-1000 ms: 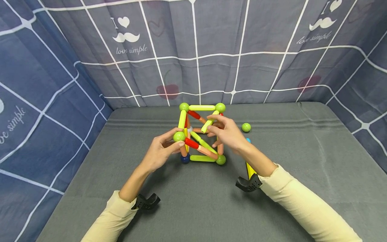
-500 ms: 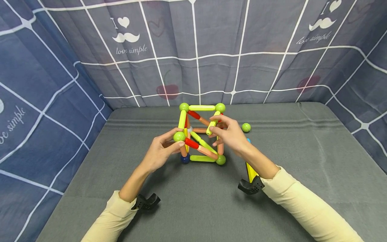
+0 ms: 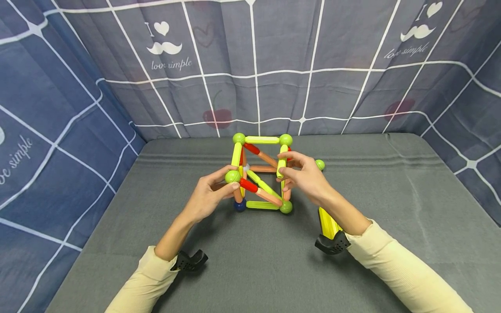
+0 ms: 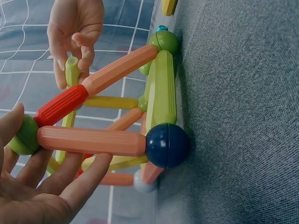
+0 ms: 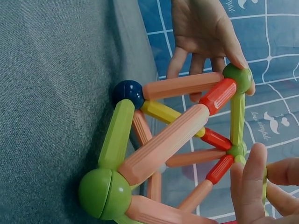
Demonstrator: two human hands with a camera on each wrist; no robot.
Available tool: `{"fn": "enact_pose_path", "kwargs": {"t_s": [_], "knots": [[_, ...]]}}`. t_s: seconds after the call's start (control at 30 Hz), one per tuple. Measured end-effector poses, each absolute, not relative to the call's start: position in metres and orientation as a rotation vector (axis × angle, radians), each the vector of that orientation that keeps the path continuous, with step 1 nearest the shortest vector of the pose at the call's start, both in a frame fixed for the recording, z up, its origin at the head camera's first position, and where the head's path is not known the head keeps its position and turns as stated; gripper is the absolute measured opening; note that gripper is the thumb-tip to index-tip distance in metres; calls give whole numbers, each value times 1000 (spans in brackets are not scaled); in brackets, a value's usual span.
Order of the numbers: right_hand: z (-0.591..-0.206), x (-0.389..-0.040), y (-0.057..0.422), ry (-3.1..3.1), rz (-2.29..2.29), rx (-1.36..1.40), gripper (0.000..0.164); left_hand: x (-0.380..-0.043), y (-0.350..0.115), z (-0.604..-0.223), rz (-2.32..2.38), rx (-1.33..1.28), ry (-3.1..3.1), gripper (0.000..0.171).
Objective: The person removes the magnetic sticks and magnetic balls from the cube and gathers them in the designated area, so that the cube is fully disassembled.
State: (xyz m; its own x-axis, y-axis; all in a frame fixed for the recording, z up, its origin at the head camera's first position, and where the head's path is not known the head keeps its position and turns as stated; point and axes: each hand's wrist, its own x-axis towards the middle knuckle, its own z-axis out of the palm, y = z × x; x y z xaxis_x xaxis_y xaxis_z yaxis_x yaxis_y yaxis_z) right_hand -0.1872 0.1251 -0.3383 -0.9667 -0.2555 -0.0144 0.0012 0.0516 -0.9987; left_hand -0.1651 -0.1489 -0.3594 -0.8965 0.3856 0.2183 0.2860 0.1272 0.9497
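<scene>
A cube-like frame of ball joints and magnetic rods stands on the grey table. My left hand (image 3: 207, 195) grips the green ball (image 3: 232, 177) at its near upper left corner, thumb and fingers on either side. A yellow-green rod (image 3: 282, 164) is pinched between the thumb and fingers of my right hand (image 3: 309, 177). Its far end lies at the back right green ball (image 3: 286, 139); whether they touch I cannot tell. The rod's near end is free, with a round tip in the left wrist view. Below are a dark blue ball (image 4: 168, 145) and a green ball (image 5: 105, 193).
Behind my right hand lies a loose green ball (image 3: 320, 164), partly covered. Several yellow rods (image 3: 328, 222) lie beside my right forearm, partly hidden by it. A checked curtain (image 3: 282, 95) hangs behind the grey table (image 3: 242, 269) and along its sides.
My right hand has moved right with the yellow-green rod, which has swung from slanting to nearly pointing straight back. My left hand keeps its grip on the green ball.
</scene>
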Motion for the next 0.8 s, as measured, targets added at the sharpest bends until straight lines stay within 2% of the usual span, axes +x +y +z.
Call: {"fn": "enact_pose_path", "kwargs": {"t_s": [0.6,0.8], "knots": [[-346,-188,130,2114,-2016,-317,42,-165,-149,-361,1962,670,2203,42],[-347,-188,131,2135,-1979,-437,41,-165,-150,-360,1959,681,2214,43]]}}
